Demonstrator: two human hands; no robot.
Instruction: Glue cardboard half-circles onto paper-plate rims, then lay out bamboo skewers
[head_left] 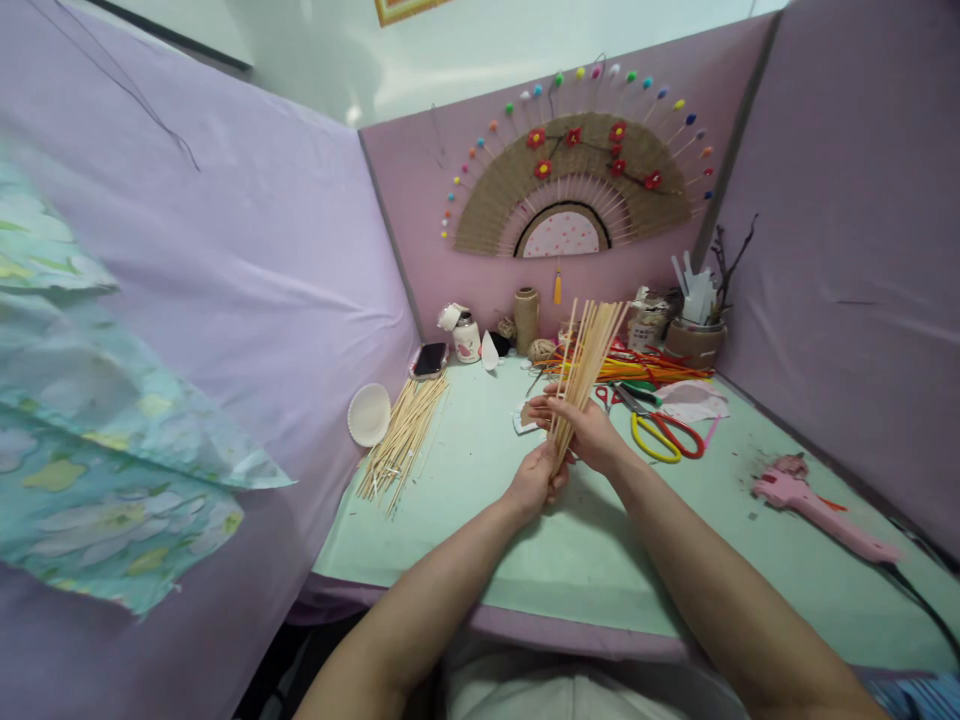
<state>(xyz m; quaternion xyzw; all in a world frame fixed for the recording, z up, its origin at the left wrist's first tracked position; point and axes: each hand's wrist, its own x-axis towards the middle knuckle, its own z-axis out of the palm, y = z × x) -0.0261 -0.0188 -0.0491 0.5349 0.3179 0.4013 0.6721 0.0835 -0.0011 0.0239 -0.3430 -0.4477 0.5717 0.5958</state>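
Note:
A bundle of thin wooden sticks stands nearly upright above the table, leaning a little to the right. My left hand is closed around its lower end. Higher up, my right hand wraps the bundle from the right side, with some fingers showing past the sticks on the left. Behind the hands lies a small white piece, partly hidden by the fingers. A loose pile of similar sticks rests on the table to the left.
Scissors with yellow and red handles lie right of my hands. Farther right is a pink glue gun with its cord. A phone, a white bowl, a twine spool and orange strips sit around. A decorated fan hangs behind.

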